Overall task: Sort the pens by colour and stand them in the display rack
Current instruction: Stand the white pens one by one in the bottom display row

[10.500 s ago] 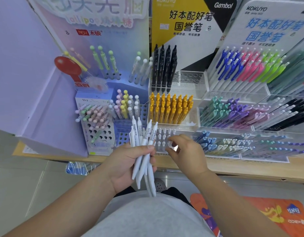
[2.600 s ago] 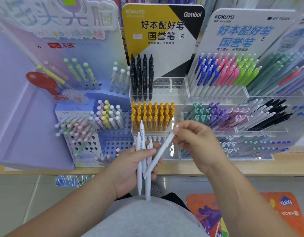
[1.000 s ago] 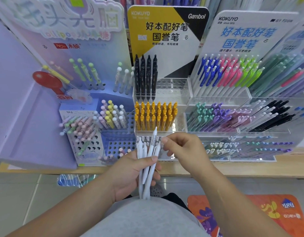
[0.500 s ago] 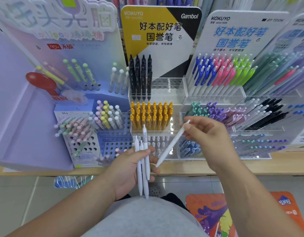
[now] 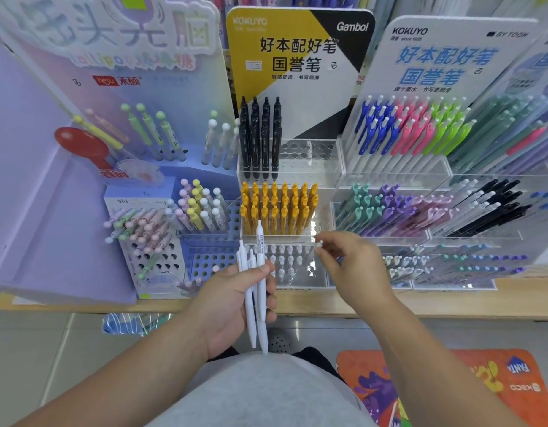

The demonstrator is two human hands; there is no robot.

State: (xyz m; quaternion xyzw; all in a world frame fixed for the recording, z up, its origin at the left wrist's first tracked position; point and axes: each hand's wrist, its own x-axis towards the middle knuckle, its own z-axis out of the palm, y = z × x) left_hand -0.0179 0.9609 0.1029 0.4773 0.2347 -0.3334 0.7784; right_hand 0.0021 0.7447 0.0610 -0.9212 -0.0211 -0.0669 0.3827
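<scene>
Hands: 2, left hand (image 5: 232, 303) and right hand (image 5: 356, 266). White pens (image 5: 260, 248) in left hand: 3. Single pen (image 5: 319, 243) in right hand: 1, only its tip shows. Black pens (image 5: 260, 137), top tier: 4. Orange pens (image 5: 278, 208): 3 rows of 8, 24 or so. Green ball-top pens (image 5: 151, 131): 3. Header cards (image 5: 297, 57): 3 whole. Front-tier pens (image 5: 282, 251): too small to count.
</scene>
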